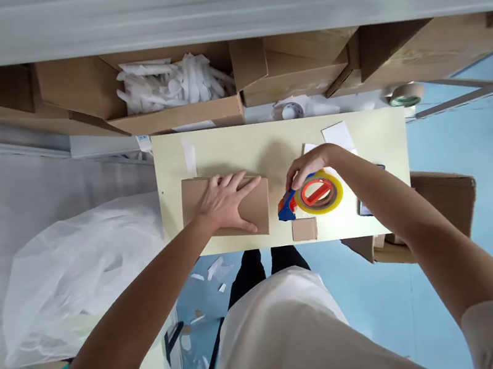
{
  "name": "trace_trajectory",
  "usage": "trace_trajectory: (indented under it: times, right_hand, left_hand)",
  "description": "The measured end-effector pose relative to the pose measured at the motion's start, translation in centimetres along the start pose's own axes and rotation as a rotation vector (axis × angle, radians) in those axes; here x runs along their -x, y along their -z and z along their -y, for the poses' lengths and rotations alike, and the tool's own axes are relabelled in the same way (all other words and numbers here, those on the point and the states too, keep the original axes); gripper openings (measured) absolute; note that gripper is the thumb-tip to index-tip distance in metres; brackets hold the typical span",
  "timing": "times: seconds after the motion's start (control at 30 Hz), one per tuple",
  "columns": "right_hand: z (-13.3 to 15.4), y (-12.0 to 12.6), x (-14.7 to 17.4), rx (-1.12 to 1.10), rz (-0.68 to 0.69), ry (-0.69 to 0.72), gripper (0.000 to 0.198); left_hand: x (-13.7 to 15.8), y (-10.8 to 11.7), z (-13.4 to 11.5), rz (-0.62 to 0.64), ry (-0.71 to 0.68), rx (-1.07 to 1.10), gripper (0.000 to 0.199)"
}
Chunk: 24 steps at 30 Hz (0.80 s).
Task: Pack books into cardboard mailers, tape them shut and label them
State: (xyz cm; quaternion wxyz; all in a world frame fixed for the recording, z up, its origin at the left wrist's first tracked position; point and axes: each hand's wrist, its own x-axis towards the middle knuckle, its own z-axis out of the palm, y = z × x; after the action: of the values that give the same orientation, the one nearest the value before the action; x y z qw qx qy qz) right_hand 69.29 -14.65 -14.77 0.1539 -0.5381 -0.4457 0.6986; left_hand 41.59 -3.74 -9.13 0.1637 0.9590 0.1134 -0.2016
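A closed brown cardboard box (pixel 193 202) lies on the left part of the pale yellow table (pixel 230 143). My left hand (pixel 226 203) rests flat on its top, fingers spread. To the right of the box, my right hand (pixel 307 168) is wrapped round a tape dispenser (pixel 287 206), blue and red with a yellow roll of tape. The dispenser is apart from the box, its blue end pointing left toward it. Just below the dispenser sits a small piece of brown cardboard (pixel 304 229).
White cards (pixel 338 135) and a phone (pixel 364 209), partly behind my right arm, lie on the table. Behind stand open cartons, one with white plastic pieces (pixel 178 83). A tape roll (pixel 406 95) is at the back right. A white plastic bag (pixel 83 273) bulges at the left; a carton (pixel 445 196) stands right.
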Motion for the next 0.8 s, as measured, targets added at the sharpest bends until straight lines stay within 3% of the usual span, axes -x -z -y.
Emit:
trace_trajectory:
  times: [0.03,0.1,0.27,0.43,0.6,0.7,0.8]
  right_hand:
    - [0.5,-0.1,2.0,-0.011,0.063,-0.034,0.037]
    - [1.5,-1.0,6.0,-0.065,0.035,-0.044,0.039]
    - [2.3,-6.5,12.8,-0.289,-0.364,0.122,0.048]
    - [3.0,-13.5,14.2,-0.127,-0.584,0.202,0.076]
    - [5.8,-19.4,13.8,0.167,-0.787,0.238,0.07]
    - [9.0,-20.6,14.9,0.244,-0.969,0.299,0.061]
    - [13.9,-18.8,17.1,0.266,-1.24,0.276,0.057]
  left_hand:
    - [0.1,-0.1,-0.1,-0.025,0.005,-0.002,0.116]
    - [0.4,-0.2,-0.4,-0.096,0.012,-0.017,0.11]
    - [2.7,-1.2,-0.8,-0.364,0.188,-0.047,0.073]
    - [6.7,-3.1,-0.4,-0.476,0.335,0.025,0.064]
    - [8.9,-4.4,-0.2,-0.41,0.362,0.123,0.057]
    - [9.1,-4.8,-0.6,-0.401,0.365,0.153,0.057]
    - [8.9,-5.3,-1.4,-0.422,0.352,0.165,0.057]
